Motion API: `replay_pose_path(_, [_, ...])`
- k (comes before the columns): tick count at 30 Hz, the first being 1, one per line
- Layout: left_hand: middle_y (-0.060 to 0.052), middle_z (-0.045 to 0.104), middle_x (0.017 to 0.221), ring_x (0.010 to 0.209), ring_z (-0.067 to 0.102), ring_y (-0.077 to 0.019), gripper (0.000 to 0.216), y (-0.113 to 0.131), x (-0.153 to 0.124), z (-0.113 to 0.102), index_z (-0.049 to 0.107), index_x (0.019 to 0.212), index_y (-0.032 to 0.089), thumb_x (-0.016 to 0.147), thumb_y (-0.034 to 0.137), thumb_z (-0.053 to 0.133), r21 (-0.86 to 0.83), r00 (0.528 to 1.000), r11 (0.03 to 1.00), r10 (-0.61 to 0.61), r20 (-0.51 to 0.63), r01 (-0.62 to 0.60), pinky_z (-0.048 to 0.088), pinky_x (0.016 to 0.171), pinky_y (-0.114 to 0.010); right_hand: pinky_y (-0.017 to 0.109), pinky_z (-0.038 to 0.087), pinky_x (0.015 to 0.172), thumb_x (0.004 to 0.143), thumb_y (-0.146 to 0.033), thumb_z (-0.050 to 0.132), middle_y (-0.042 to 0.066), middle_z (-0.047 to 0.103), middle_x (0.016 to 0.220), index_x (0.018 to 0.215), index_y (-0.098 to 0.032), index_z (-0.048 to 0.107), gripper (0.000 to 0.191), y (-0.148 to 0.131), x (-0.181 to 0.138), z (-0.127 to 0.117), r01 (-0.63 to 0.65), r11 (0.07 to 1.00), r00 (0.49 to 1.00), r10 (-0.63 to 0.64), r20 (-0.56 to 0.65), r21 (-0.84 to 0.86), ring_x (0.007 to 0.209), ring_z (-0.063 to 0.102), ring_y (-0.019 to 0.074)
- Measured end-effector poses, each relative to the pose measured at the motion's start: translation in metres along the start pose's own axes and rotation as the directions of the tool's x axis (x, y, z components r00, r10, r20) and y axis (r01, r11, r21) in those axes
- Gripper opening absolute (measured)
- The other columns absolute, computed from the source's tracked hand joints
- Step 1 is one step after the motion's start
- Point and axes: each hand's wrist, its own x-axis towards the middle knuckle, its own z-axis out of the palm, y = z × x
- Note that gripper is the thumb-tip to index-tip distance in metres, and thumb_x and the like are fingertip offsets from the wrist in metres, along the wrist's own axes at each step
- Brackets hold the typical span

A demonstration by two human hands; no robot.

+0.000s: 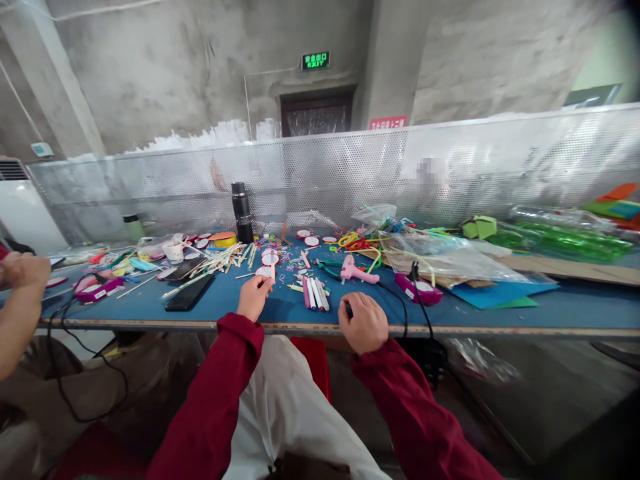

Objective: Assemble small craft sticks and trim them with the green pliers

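My left hand [255,298] is closed, thumb and fingers pinching the lower end of a pale flat craft stick [273,267] that points up and away. Behind the stick are round white discs with red rims [270,258]. My right hand [365,323] rests curled near the table's front edge, a small dark thing [349,309] partly showing at its fingers; its kind is hidden. Between my hands lies a row of white and pink markers [316,294]. Just beyond my right hand is a pink hot glue gun [358,270] with a black cord.
A black phone [191,293] and a bundle of thin sticks [220,264] lie left. A black thermos [243,213] stands behind. Purple power sockets [419,289], plastic bags and coloured sheets [500,292] are right. Another person's hand [24,270] is at far left.
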Motion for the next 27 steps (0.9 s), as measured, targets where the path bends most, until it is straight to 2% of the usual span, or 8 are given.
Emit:
replay_pose_path(19, [0.002,0.064,0.063,0.057,0.054,-0.0135,0.029,0.001,-0.0003,0.0014,0.069,0.075,0.02,0.084,0.046,0.063,-0.028,1.0,1.0,-0.005,-0.013,0.004,0.039,0.057,-0.025,0.033,0.04,0.08,0.097,-0.02,0.054,0.004,0.068,0.084,0.083,-0.021,0.061,0.015,0.0002,-0.0002,-0.0007,0.003,0.999,1.0,-0.002,0.021,-0.037,0.082,0.061,0.0208])
replay_pose_path(27, [0.002,0.064,0.066,0.058,0.055,-0.0133,0.026,0.0019,-0.0015,0.0004,0.067,0.075,0.02,0.087,0.043,0.062,-0.017,0.999,1.0,-0.006,-0.033,0.005,0.039,0.058,-0.025,0.033,0.043,0.078,0.096,-0.021,0.054,0.005,0.07,0.084,0.085,-0.021,0.063,0.014,0.0017,-0.0011,0.0021,0.015,0.999,1.0,-0.016,-0.009,-0.035,0.081,0.063,0.021])
